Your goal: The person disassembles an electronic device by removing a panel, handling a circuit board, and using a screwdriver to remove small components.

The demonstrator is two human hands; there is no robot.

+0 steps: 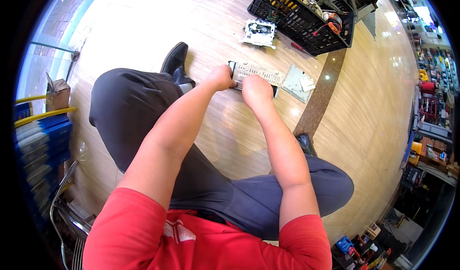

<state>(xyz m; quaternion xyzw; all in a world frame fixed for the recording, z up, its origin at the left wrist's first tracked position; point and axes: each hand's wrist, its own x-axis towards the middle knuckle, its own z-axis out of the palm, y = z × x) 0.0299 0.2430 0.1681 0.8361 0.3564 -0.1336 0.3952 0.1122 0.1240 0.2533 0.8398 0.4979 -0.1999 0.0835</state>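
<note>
Head view shows the left hand [222,77] with its fingers closed on the dark left end of a pale, dotted circuit board assembly [262,72], a grip that seems meant to steady it, while the right hand [258,88] rests over its near edge, its fingers too hidden to tell what they pinch or press. Placed centrally in front of the person, within both arms' comfortable reach, the assembly sits low at the tiled floor [230,135], between a black shoe [177,61] and a flat grey metal plate [293,84]. Its long axis runs left to right, the right end angled slightly nearer the person.
</note>
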